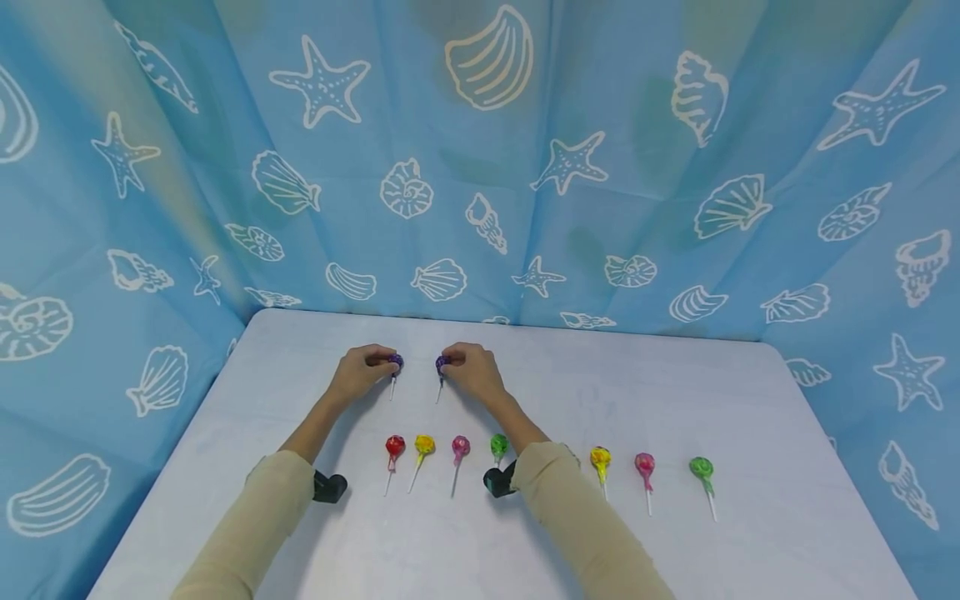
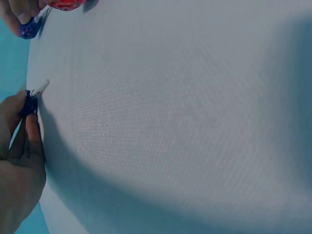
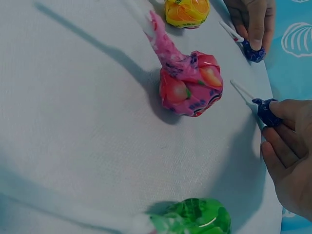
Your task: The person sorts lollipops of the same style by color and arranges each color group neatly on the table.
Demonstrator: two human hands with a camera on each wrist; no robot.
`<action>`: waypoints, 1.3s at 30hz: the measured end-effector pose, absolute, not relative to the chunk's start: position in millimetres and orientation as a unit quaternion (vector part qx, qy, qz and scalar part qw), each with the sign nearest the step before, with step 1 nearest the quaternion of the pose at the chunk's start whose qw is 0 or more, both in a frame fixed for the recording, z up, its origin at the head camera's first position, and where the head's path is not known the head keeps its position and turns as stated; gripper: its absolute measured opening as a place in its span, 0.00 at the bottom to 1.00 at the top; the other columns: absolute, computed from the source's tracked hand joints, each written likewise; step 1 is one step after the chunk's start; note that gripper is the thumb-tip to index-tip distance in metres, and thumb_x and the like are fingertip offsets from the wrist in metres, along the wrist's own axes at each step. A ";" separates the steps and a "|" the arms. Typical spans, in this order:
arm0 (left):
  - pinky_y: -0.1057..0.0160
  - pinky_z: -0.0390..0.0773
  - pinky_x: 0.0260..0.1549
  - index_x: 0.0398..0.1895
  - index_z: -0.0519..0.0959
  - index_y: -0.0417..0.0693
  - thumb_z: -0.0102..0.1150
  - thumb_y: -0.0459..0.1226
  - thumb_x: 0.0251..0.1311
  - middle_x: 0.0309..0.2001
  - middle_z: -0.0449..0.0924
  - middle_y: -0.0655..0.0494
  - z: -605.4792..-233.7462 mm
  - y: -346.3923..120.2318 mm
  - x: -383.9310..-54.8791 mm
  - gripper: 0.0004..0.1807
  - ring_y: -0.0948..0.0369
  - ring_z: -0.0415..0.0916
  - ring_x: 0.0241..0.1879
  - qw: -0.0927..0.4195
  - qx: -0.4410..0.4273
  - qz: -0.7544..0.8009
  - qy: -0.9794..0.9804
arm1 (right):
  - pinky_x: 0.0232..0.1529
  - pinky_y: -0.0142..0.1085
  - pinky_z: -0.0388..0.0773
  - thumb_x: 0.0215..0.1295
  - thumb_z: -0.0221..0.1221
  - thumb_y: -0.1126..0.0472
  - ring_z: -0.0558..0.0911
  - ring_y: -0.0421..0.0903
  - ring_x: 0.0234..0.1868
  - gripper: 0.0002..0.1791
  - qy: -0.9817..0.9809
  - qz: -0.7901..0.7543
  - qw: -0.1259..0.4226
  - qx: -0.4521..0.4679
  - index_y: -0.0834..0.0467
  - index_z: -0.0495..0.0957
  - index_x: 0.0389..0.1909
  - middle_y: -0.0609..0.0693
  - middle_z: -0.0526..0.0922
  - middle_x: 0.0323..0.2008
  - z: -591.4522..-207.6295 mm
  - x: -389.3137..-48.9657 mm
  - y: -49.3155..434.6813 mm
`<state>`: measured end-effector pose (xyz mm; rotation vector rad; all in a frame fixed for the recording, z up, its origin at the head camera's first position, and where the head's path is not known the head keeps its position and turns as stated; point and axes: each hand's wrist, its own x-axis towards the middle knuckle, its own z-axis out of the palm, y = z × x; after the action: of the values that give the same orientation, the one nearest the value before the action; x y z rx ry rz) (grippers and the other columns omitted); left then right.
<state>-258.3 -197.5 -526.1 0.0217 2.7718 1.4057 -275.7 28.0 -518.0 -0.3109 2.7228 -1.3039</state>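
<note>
Toward the far side of the table, my left hand [image 1: 363, 372] pinches the wrapped head of a dark purple lollipop [image 1: 396, 362] between thumb and fingers. Beside it, my right hand [image 1: 472, 370] pinches a second purple lollipop [image 1: 441, 364] in the same way. Both white sticks point back toward me. The right wrist view shows the two purple heads, the nearer one [image 3: 268, 113] in my right hand. In front of the hands lie a red lollipop [image 1: 395, 445], a yellow lollipop [image 1: 424, 444], a pink lollipop [image 1: 461, 447] and a green lollipop [image 1: 498, 445], its stick partly hidden by my right arm.
Farther right on the white table [image 1: 780, 417] lie another yellow lollipop [image 1: 600, 457], another pink lollipop [image 1: 644, 464] and another green lollipop [image 1: 702, 467]. A blue curtain [image 1: 465, 242] with white shell drawings hangs behind the table and along both sides. Dark wrist devices [image 1: 329, 487] sit under both forearms.
</note>
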 end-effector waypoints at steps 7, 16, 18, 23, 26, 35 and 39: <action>0.53 0.77 0.53 0.55 0.81 0.38 0.63 0.33 0.66 0.49 0.81 0.43 -526.8 -197.2 -259.0 0.16 0.50 0.76 0.48 0.018 -0.002 0.449 0.893 | 0.51 0.38 0.79 0.66 0.65 0.64 0.83 0.48 0.47 0.13 0.894 -0.432 0.056 -0.101 0.59 0.83 0.51 0.53 0.86 0.46 -517.8 -274.8 27.2; 0.53 0.77 0.51 0.55 0.81 0.38 0.64 0.33 0.65 0.47 0.81 0.44 -524.0 -196.7 -258.1 0.16 0.50 0.76 0.46 0.023 -0.004 0.454 0.891 | 0.53 0.40 0.78 0.66 0.65 0.63 0.83 0.49 0.48 0.13 0.891 -0.439 0.051 -0.108 0.59 0.84 0.50 0.54 0.86 0.46 -520.8 -275.5 28.1; 0.53 0.77 0.52 0.55 0.81 0.38 0.64 0.33 0.66 0.48 0.81 0.44 -523.8 -197.1 -258.4 0.16 0.50 0.76 0.47 0.025 -0.003 0.453 0.891 | 0.53 0.40 0.78 0.66 0.65 0.63 0.83 0.49 0.48 0.13 0.889 -0.441 0.051 -0.109 0.59 0.84 0.50 0.54 0.86 0.46 -521.0 -275.5 28.0; 0.52 0.76 0.54 0.56 0.81 0.38 0.63 0.34 0.66 0.49 0.81 0.44 -524.5 -197.1 -258.7 0.16 0.50 0.76 0.48 0.028 -0.003 0.451 0.892 | 0.53 0.40 0.78 0.66 0.65 0.62 0.82 0.49 0.49 0.13 0.890 -0.439 0.054 -0.108 0.58 0.84 0.51 0.54 0.86 0.47 -520.5 -273.9 27.3; 0.52 0.76 0.54 0.55 0.81 0.38 0.63 0.33 0.66 0.49 0.81 0.43 -524.5 -196.5 -258.5 0.16 0.50 0.76 0.48 0.028 -0.003 0.454 0.891 | 0.54 0.41 0.78 0.66 0.65 0.62 0.82 0.49 0.49 0.13 0.892 -0.436 0.056 -0.106 0.57 0.84 0.51 0.53 0.85 0.48 -519.5 -272.6 27.1; 0.52 0.76 0.54 0.55 0.81 0.39 0.63 0.34 0.66 0.49 0.81 0.44 -527.7 -198.7 -261.4 0.16 0.50 0.76 0.48 0.027 0.001 0.454 0.891 | 0.54 0.40 0.77 0.66 0.65 0.62 0.81 0.48 0.48 0.13 0.894 -0.431 0.055 -0.110 0.57 0.84 0.51 0.53 0.86 0.47 -520.8 -273.0 26.4; 0.52 0.76 0.53 0.55 0.81 0.38 0.63 0.34 0.66 0.48 0.81 0.44 -528.1 -199.1 -261.8 0.16 0.50 0.76 0.47 0.027 0.005 0.456 0.890 | 0.54 0.41 0.77 0.66 0.65 0.62 0.81 0.49 0.49 0.13 0.893 -0.433 0.056 -0.109 0.57 0.84 0.51 0.53 0.85 0.48 -522.8 -273.8 26.4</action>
<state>-261.8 -199.1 -528.1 0.0158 2.7486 1.4075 -273.8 26.4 -522.8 -0.3305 2.7105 -1.3140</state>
